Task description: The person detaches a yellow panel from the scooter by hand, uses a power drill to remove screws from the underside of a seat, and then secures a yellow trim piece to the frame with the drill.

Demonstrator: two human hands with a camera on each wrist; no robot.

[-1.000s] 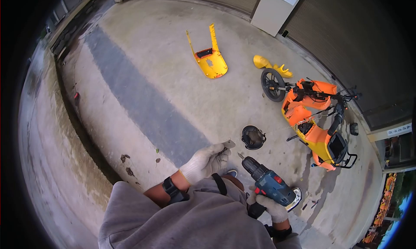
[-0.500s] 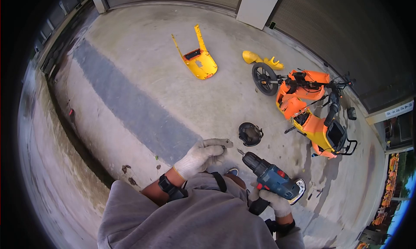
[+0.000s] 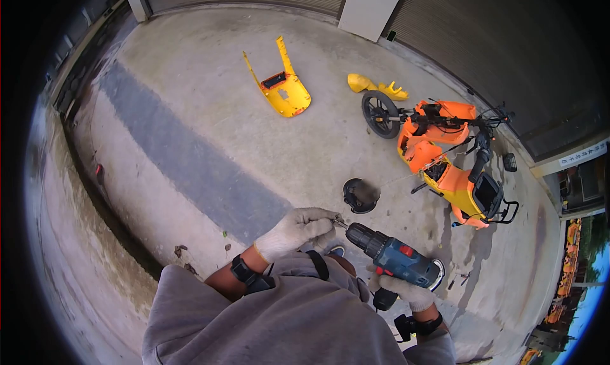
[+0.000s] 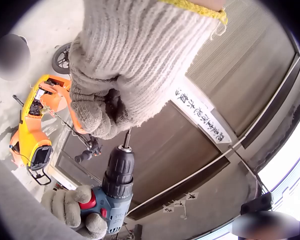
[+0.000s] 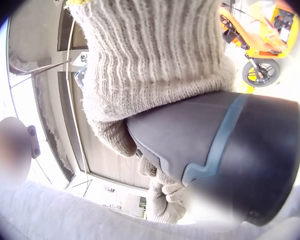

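Observation:
My right hand [image 3: 410, 293], in a knitted white glove, grips a blue and black cordless drill [image 3: 401, 261] by its handle, a finger near the red trigger in the left wrist view. The drill points up and left in the head view. A thin metal driver bit [image 4: 128, 138] sticks out of its black chuck [image 4: 119, 169]. My left hand [image 3: 294, 231], gloved too, has its thumb and fingers pinched at the tip of the bit, which they hide. In the right wrist view the drill's dark battery base [image 5: 270, 150] fills the foreground.
A partly stripped orange and yellow scooter [image 3: 454, 174] lies on the concrete at right. Beyond the hands is a dark helmet [image 3: 353, 198], partly blurred. A yellow panel [image 3: 289, 97] and another yellow part [image 3: 381, 88] lie farther off. A drainage gutter [image 3: 114, 212] runs along the left.
The gap between the left fingers and the bit has closed; the fingers now meet its tip. The drill has moved slightly left. The view has shifted, so the surroundings sit farther left.

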